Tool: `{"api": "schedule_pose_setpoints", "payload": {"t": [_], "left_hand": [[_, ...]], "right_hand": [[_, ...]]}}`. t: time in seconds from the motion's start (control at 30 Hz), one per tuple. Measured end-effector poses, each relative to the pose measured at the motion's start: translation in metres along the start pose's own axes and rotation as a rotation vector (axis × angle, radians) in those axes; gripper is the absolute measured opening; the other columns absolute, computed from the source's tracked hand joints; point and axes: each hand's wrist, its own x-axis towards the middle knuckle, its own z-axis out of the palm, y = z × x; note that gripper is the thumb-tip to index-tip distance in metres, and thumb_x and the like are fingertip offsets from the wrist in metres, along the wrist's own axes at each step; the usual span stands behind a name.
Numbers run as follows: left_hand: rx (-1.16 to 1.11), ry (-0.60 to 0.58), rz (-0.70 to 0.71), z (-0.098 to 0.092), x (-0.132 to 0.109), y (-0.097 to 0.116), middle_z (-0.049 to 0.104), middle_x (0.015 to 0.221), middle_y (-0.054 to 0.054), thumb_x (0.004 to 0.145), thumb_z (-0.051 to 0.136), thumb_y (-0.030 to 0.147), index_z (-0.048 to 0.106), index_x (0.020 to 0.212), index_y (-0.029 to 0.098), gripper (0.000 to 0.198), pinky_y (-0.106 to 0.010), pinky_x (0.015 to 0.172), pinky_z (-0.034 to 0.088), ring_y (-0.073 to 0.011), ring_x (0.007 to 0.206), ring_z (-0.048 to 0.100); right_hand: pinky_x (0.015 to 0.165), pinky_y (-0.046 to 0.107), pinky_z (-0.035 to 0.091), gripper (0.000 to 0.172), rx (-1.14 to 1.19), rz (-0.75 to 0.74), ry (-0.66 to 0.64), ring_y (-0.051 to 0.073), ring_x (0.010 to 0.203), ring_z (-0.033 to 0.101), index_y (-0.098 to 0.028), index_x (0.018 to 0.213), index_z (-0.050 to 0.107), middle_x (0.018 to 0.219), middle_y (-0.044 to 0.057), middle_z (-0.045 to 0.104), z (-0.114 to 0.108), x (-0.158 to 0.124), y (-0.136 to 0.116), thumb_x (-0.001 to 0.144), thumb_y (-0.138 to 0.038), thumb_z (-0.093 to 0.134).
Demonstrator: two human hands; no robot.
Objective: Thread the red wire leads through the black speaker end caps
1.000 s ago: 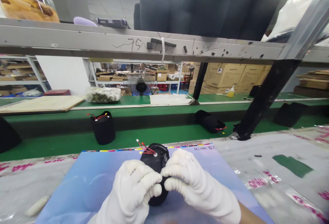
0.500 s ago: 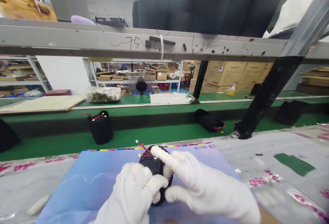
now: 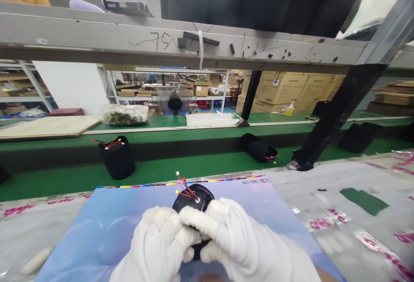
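Note:
A black cylindrical pack [image 3: 193,198] with a round top stands on a blue printed sheet [image 3: 80,234], and its lower part is hidden behind my hands. Thin red wires [image 3: 186,188] rise from a small metal point on its top and end in small white and yellow connectors. My left hand [image 3: 157,243] and my right hand [image 3: 242,241], both in white gloves, grip the pack from either side. Their fingers meet across its front.
Two more black packs [image 3: 117,158] [image 3: 258,148] rest on a green conveyor belt [image 3: 181,174] beyond the sheet. A black steel strut [image 3: 336,118] and a grey metal beam [image 3: 181,42] cross the view ahead. Plastic film [image 3: 349,226] covers the bench on the right.
My right fingers have come down from the pack's top to its front, closer to my left hand. The pack's top and wires show more fully. The whole view has shifted slightly.

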Motion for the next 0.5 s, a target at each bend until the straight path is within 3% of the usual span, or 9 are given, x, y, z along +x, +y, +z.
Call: {"api": "schedule_pose_setpoints", "payload": {"t": [0.13, 0.3, 0.43, 0.5], "left_hand": [[-0.115, 0.084, -0.081, -0.007, 0.009, -0.002, 0.067, 0.065, 0.003, 0.104, 0.027, 0.035, 0.058, 0.097, 0.024, 0.033, -0.030, 0.049, 0.043, -0.0149, 0.051, 0.061], [-0.167, 0.069, -0.215, -0.020, 0.010, -0.003, 0.071, 0.079, -0.002, 0.098, 0.042, 0.048, 0.048, 0.122, 0.017, 0.040, -0.025, 0.058, 0.056, -0.0130, 0.064, 0.068], [-0.308, 0.055, -0.364, -0.027, 0.000, -0.009, 0.072, 0.101, -0.008, 0.095, 0.051, 0.048, 0.046, 0.128, 0.019, 0.044, -0.025, 0.072, 0.062, -0.0155, 0.080, 0.072], [-0.378, 0.138, -0.505, -0.031, -0.005, -0.015, 0.072, 0.102, -0.006, 0.092, 0.057, 0.039, 0.051, 0.124, 0.022, 0.036, -0.021, 0.076, 0.061, -0.0131, 0.081, 0.072]], "right_hand": [[0.076, 0.030, 0.053, 0.086, 0.052, 0.038, -0.032, 0.020, 0.085, 0.059, -0.034, 0.149, 0.022, 0.100, 0.003, 0.061, 0.002, -0.006, 0.011, 0.078, 0.003, 0.053], [0.083, 0.034, 0.052, 0.088, 0.144, 0.058, -0.043, 0.019, 0.087, 0.058, -0.032, 0.154, 0.010, 0.100, 0.004, 0.060, 0.002, -0.009, 0.020, 0.085, -0.003, 0.054], [0.084, 0.036, 0.051, 0.083, 0.131, 0.053, 0.017, 0.019, 0.085, 0.058, -0.031, 0.149, 0.022, 0.098, 0.002, 0.063, 0.001, -0.003, 0.022, 0.082, -0.003, 0.062], [0.083, 0.034, 0.050, 0.073, 0.117, 0.036, 0.062, 0.018, 0.084, 0.058, -0.026, 0.142, 0.034, 0.094, 0.002, 0.064, 0.000, 0.000, 0.023, 0.080, -0.001, 0.064]]}}
